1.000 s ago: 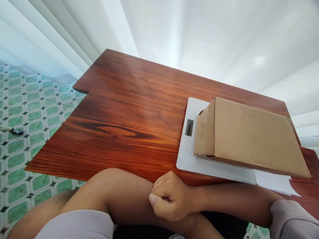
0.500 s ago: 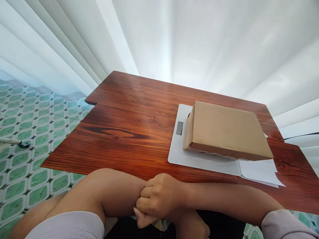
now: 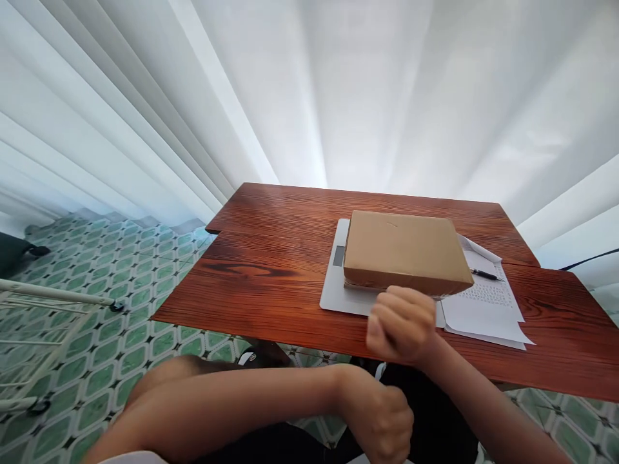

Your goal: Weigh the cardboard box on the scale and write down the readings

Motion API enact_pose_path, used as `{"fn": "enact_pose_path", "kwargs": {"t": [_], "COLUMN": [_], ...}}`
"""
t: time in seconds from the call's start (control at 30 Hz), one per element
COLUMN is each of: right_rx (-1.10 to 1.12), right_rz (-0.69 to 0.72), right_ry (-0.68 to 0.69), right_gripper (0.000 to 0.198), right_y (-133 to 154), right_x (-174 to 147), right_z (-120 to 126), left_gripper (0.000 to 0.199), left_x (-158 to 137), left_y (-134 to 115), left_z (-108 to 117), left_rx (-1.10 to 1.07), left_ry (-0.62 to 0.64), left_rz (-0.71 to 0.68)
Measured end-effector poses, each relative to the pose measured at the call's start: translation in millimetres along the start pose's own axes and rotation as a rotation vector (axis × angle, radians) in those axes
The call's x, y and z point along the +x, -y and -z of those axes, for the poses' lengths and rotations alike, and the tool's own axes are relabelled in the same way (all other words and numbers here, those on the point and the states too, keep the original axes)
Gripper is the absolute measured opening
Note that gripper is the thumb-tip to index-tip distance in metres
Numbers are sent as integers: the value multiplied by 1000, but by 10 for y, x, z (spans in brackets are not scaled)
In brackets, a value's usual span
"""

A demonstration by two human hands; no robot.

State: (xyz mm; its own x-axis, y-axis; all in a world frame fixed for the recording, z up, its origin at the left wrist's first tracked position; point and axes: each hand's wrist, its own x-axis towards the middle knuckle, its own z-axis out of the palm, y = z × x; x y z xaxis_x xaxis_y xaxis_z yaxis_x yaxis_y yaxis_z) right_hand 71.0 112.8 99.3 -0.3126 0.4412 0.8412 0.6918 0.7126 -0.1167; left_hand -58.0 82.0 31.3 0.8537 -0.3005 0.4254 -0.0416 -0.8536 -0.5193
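Note:
My right hand (image 3: 403, 322) is curled into a fist above the table's front edge, slightly blurred, in front of a cardboard box (image 3: 406, 248). No object shows in its fingers. Below it, over my lap, my left hand (image 3: 380, 415) is closed with its knuckles outward; nothing is seen protruding from it. The brown box lies flat on a white kitchen scale (image 3: 331, 296), whose grey display (image 3: 339, 256) shows at the left. Right of the box lie sheets of paper (image 3: 488, 312) with writing, a black pen (image 3: 486, 275) on top.
The dark red wooden table (image 3: 271, 290) has a stepped left edge. White curtains (image 3: 362, 96) hang behind it. A cream wheeled rack (image 3: 53, 293) stands at the left on the green tiled floor (image 3: 159, 283). A dark shoe (image 3: 264, 354) shows under the table.
My crossed forearms have come apart. My right fist has risen and moved right, off my left forearm. The view has shifted, uncovering the pen, more paper and the rack.

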Motion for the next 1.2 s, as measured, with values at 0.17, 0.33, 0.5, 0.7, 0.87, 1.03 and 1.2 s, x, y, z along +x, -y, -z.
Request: {"fn": "enact_pose_path", "kwargs": {"t": [0.17,0.33,0.5,0.7,0.87,1.03,1.2], "right_rx": [-59,-115,-274,-57,282,437,424], "right_rz": [-232,-413,-612,-931,-1272,-1335,-1326], "right_ry": [-121,-274,-384,-428,-394,-350,-368], "right_gripper": [33,26,18,52,72,81,82], "right_y": [-165,-174,-238,-347,-415,-488,-536], "right_x": [-332,-623,-759,-792,-735,-701,-736], "right_z": [291,372,387,330,319,326,298], "left_gripper": [32,10,40,56,67,62,57], "left_x": [93,31,-105,-238,-228,-98,-10], "left_y": [269,363,508,762,952,1003,985], "left_z": [127,262,244,31,-92,-105,-174], "left_rx": [-255,-212,-186,-630,-1105,-1202,-1105], "left_ry": [-385,-393,-498,-607,-657,-622,-549], "left_rz": [159,626,1025,1698,1943,1937,1914]}}
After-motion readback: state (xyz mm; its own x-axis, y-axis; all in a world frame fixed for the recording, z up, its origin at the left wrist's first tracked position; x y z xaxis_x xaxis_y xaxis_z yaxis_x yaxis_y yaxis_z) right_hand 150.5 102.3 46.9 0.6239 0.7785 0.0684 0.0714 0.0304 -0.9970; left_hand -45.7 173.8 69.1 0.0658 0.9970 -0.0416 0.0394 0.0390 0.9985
